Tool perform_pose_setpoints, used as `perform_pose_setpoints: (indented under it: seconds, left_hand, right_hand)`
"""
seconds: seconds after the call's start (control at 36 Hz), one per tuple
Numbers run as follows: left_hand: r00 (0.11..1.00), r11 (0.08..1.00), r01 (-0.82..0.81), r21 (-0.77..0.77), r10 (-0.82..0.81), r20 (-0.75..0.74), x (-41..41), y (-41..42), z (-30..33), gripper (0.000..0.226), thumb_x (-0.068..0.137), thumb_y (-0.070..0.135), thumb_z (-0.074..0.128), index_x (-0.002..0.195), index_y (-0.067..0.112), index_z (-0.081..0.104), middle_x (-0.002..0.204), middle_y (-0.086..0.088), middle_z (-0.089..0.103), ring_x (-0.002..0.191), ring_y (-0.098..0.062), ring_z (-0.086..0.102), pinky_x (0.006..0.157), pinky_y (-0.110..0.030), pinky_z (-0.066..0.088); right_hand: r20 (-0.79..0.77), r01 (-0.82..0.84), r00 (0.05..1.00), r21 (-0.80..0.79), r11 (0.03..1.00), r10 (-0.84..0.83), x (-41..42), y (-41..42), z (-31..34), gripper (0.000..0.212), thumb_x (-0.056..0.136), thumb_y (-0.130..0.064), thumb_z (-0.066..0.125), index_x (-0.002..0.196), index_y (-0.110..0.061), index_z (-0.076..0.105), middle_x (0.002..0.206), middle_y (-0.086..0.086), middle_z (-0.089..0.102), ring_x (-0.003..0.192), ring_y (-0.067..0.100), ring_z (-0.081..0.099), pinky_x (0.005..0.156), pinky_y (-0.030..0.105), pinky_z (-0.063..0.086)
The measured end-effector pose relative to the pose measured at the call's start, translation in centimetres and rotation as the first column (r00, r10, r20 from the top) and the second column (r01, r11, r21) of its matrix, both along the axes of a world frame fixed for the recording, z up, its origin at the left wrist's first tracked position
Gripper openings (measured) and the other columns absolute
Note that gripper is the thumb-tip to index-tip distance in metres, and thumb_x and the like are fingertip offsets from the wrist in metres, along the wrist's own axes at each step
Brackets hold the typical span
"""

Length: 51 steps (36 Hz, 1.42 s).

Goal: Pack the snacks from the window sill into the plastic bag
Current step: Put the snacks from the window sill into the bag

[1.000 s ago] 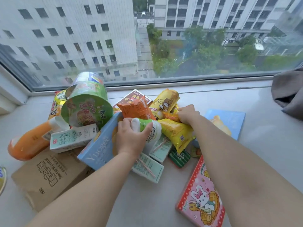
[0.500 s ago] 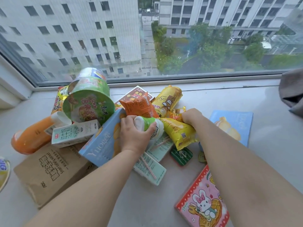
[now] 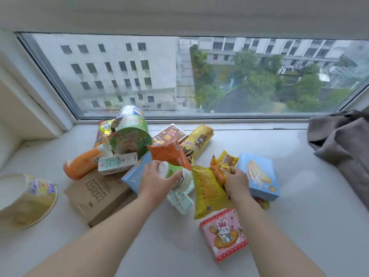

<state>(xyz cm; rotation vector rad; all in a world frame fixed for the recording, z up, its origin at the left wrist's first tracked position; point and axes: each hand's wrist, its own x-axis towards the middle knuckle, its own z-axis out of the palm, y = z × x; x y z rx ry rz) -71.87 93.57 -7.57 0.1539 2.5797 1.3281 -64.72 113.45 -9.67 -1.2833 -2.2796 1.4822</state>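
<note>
On the window sill (image 3: 299, 206), straight ahead of both hands, the snacks lie heaped, and no plastic bag shows anywhere in view, so where the load must travel cannot be told. The left hand (image 3: 157, 181) is curled round a green-capped white bottle (image 3: 178, 176) whose long axis runs from upper left to lower right, cap end toward the heap. The right hand (image 3: 235, 181) pinches a small orange-yellow packet (image 3: 221, 166), its fingers closed on the wrapper's near end; just left of that hand lies a long yellow bag (image 3: 207, 193), pointing toward the person. Each hand is thus already on its own item, so I judge the next move to be a lift clear of the pile.

Crowding the left hand are an orange pouch (image 3: 169, 154) just beyond it and a light blue box (image 3: 132, 174) to its left, both touching or leaning near the bottle and likely to shift. To the right hand's right rests a second blue box (image 3: 259, 176); nearer the person lies a pink rabbit box (image 3: 223, 234). Farther left sit a green noodle cup (image 3: 129, 138), an orange bottle (image 3: 79, 166) and a brown carton (image 3: 95, 196).
</note>
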Motion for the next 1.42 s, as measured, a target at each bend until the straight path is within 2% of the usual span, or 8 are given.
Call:
perform_pose_setpoints:
  seconds: [0.25,0.36,0.47,0.72,0.94,1.17,1.25,1.42]
  left_hand:
    - [0.995,0.991,-0.047,0.128,0.036,0.092,9.7,-7.3,6.8,0.05,0.066,0.045,0.079,0.101,0.016,0.058,0.104,-0.006,0.062,0.098,-0.022,0.058,0.087,-0.039,0.047]
    - [0.992,0.986,-0.043,0.162,0.023,0.126,14.0,-10.7,8.2,0.056,0.064,0.051,0.077,0.103,0.017,0.057,0.108,-0.007,0.063,0.102,-0.023,0.059,0.091,-0.046,0.047]
    - [0.99,0.979,-0.042,0.197,0.015,0.138,17.9,-14.2,8.2,0.053,0.067,0.052,0.076,0.102,0.018,0.055,0.105,-0.006,0.062,0.1,-0.022,0.058,0.082,-0.037,0.048]
    - [0.976,0.956,0.207,-0.209,-0.217,-0.024,26.7,-21.8,4.7,0.049,0.07,0.056,0.069,0.101,0.03,0.043,0.102,0.006,0.045,0.094,-0.011,0.045,0.078,-0.023,0.034]
    - [0.947,0.892,0.299,-0.338,-0.234,0.219,29.3,-27.2,3.1,0.053,0.07,0.061,0.064,0.106,0.026,0.049,0.104,0.004,0.053,0.094,-0.015,0.052,0.08,-0.032,0.046]
    - [0.802,0.728,0.556,-0.402,-0.343,0.489,30.5,-29.5,3.9,0.086,0.047,0.078,0.055,0.117,0.028,0.05,0.107,0.006,0.055,0.094,-0.012,0.057,0.077,-0.028,0.049]
    - [0.876,0.772,0.449,-0.45,-0.281,0.391,31.6,-29.7,2.8,0.086,0.051,0.082,0.051,0.12,0.032,0.05,0.115,0.004,0.048,0.105,-0.016,0.051,0.083,-0.029,0.045]
    - [0.971,0.776,0.23,-0.587,-0.224,0.085,32.3,-30.7,1.3,0.047,0.089,0.058,0.044,0.126,0.028,0.042,0.126,-0.002,0.041,0.112,-0.024,0.05,0.088,-0.034,0.044]
  right_hand:
    - [-0.066,0.034,0.997,-0.183,0.982,-0.047,10.4,-8.0,5.1,0.024,0.089,-0.026,0.06,0.078,-0.005,0.058,0.066,0.013,0.046,0.057,0.023,0.045,0.047,0.032,0.035]
    - [-0.095,0.083,0.988,-0.315,0.945,-0.119,14.9,-11.7,6.4,0.03,0.087,-0.019,0.063,0.095,0.01,0.06,0.089,0.032,0.06,0.067,0.028,0.055,0.056,0.051,0.05]
    - [-0.11,0.063,0.989,-0.259,0.964,-0.095,19.0,-15.0,7.3,0.022,0.086,-0.017,0.061,0.085,0.004,0.06,0.073,0.016,0.052,0.061,0.023,0.049,0.048,0.036,0.043]
    - [-0.1,0.104,0.989,-0.017,0.994,-0.106,26.0,-20.2,7.6,0.027,0.088,-0.024,0.06,0.068,-0.006,0.056,0.065,0.01,0.052,0.055,0.023,0.047,0.044,0.026,0.034]
    - [0.013,0.083,0.996,0.014,0.996,-0.083,29.2,-24.5,6.9,0.033,0.089,-0.028,0.059,0.082,0.005,0.056,0.068,0.016,0.052,0.051,0.024,0.046,0.05,0.046,0.05]
    - [0.014,-0.037,0.999,0.027,0.999,0.036,29.5,-28.2,5.9,0.018,0.087,-0.026,0.062,0.08,-0.009,0.061,0.096,0.013,0.06,0.086,0.03,0.057,0.074,0.035,0.044]
    - [0.056,-0.126,0.991,0.054,0.991,0.122,29.7,-29.6,5.3,0.031,0.088,-0.027,0.062,0.108,-0.003,0.062,0.112,0.013,0.056,0.104,0.029,0.053,0.083,0.029,0.038]
    - [0.094,-0.198,0.977,0.091,0.976,0.19,30.1,-31.8,5.0,0.038,0.09,-0.028,0.059,0.119,-0.004,0.058,0.121,0.011,0.051,0.108,0.025,0.051,0.088,0.028,0.036]
